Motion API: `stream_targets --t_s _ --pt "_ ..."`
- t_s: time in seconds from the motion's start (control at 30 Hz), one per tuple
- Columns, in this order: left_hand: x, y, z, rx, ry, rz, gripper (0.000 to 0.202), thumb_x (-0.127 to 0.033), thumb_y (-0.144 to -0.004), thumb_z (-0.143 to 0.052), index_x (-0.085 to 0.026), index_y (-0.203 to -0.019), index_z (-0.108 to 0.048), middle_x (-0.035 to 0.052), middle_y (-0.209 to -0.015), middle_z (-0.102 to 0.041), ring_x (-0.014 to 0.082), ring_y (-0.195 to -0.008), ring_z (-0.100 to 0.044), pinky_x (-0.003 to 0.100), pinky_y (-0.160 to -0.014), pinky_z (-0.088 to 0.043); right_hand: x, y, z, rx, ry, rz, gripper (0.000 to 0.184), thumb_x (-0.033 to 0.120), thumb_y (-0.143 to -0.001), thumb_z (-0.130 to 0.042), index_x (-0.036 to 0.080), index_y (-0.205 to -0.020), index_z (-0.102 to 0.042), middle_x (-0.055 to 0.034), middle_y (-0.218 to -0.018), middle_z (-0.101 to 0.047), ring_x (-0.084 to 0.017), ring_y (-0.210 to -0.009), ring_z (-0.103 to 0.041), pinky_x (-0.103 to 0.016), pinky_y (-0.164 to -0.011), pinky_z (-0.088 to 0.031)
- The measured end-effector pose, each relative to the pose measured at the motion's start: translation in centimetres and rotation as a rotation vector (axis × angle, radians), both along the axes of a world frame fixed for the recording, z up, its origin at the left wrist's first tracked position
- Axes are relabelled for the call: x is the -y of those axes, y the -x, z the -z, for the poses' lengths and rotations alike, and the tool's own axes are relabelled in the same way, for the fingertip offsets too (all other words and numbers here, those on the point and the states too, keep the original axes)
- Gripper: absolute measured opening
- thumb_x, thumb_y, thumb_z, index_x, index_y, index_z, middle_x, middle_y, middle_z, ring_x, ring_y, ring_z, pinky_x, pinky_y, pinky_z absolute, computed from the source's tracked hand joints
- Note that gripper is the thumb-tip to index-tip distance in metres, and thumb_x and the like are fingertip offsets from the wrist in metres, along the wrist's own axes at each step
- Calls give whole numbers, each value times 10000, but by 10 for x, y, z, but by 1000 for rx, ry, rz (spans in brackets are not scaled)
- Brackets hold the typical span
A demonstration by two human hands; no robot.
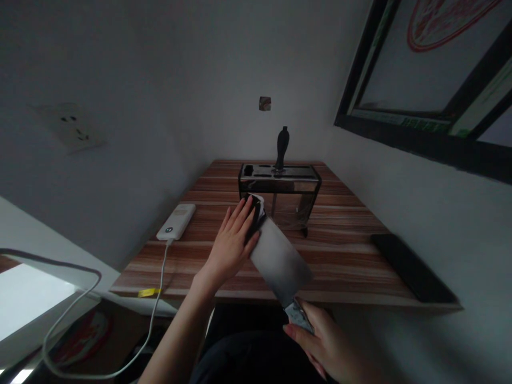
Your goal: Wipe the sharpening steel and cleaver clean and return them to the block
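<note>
A cleaver with a broad grey blade [280, 260] slants across the front of the table. My right hand [320, 336] is wrapped round its patterned grey handle [298, 316]. At the blade's far end my left hand [236, 237] presses a black and white piece, which looks like a cloth [256, 216], against the metal. Its fingers lie close together over that piece, and part of the piece is hidden under them. Just behind stands a clear-sided knife block [280, 185] with a slotted metal top. One tool with a black handle [282, 146] stands upright in it.
A white power bank [176, 221] with a cable [163, 266] lies at the table's left. A yellow tag [149, 292] is by the front left edge. A black flat object, perhaps a phone [412, 266], lies at the right. Walls border the wood-grain table [340, 261].
</note>
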State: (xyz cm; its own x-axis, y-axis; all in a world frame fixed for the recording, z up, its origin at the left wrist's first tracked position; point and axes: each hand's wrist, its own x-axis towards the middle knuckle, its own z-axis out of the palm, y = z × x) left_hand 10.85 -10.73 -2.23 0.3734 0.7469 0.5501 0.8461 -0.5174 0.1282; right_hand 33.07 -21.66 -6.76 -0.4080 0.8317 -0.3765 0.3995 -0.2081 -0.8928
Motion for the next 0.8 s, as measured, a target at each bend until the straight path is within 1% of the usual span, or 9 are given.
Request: stream_targets --t_s 0.1,0.17,0.27,0.4,0.57,0.63,0.7,0.73,0.8 --pt "2 -4 0 -20 -13 -31 541 -289 -976 -361 -170 -1488 -233 90 -1571 -235 218 -1460 -147 479 -1183 -138 0 -2 -1 -9 9 -3 276 445 -884 -534 190 -981 -497 124 -458 -352 -40 -334 -296 -140 -321 -212" --pt "5 -7 1 -46 -16 -44 532 -283 -972 -372 -157 -1478 -265 93 -1565 -253 229 -1460 -144 487 -1182 -135 1 -2 0 -10 10 -7 259 431 -888 -532 189 -972 -492 126 -448 -351 -39 -330 -291 -140 -321 -208" --pt "10 -11 4 -90 -27 -31 512 -280 -970 -378 -151 -1461 -312 94 -1559 -266 246 -1461 -131 503 -1179 -124 1 0 1 -14 13 -5 245 419 -889 -534 188 -955 -483 129 -442 -353 -39 -323 -296 -141 -317 -206" --pt "19 -18 10 -121 -33 23 516 -281 -969 -389 -156 -1465 -313 84 -1555 -278 246 -1460 -139 483 -1181 -128 0 4 -1 -20 8 1 241 415 -890 -534 189 -945 -472 128 -447 -373 -39 -320 -307 -140 -320 -217" --pt "38 -33 17 -146 5 121 539 -275 -965 -422 -183 -1479 -288 43 -1559 -275 229 -1457 -159 446 -1185 -143 -3 7 -3 -38 9 0 205 382 -896 -513 187 -956 -503 118 -449 -400 -46 -322 -332 -143 -329 -252" --pt "46 -38 19 -144 28 150 539 -276 -967 -421 -192 -1481 -280 33 -1562 -266 225 -1456 -164 446 -1183 -150 -5 8 -3 -37 -2 3 210 356 -896 -502 185 -1018 -509 120 -441 -398 -54 -323 -341 -147 -334 -272" --pt "53 -42 22 -136 46 184 546 -290 -970 -421 -200 -1485 -266 26 -1562 -265 219 -1455 -170 443 -1181 -160 -6 8 -3 -22 -9 16 254 333 -883 -505 182 -1086 -496 123 -437 -397 -64 -322 -352 -153 -335 -283" --pt "57 -44 23 -131 55 203 551 -299 -972 -419 -203 -1489 -254 23 -1562 -265 215 -1455 -170 440 -1181 -161 -7 9 -3 -11 -17 25 266 331 -873 -511 179 -1091 -494 121 -441 -401 -67 -323 -361 -157 -335 -286" --pt "64 -48 25 -123 77 247 562 -311 -974 -412 -207 -1496 -229 14 -1561 -263 206 -1456 -164 431 -1184 -147 -8 10 -2 2 -37 42 248 350 -854 -524 177 -1031 -505 108 -457 -423 -72 -332 -388 -164 -340 -295"
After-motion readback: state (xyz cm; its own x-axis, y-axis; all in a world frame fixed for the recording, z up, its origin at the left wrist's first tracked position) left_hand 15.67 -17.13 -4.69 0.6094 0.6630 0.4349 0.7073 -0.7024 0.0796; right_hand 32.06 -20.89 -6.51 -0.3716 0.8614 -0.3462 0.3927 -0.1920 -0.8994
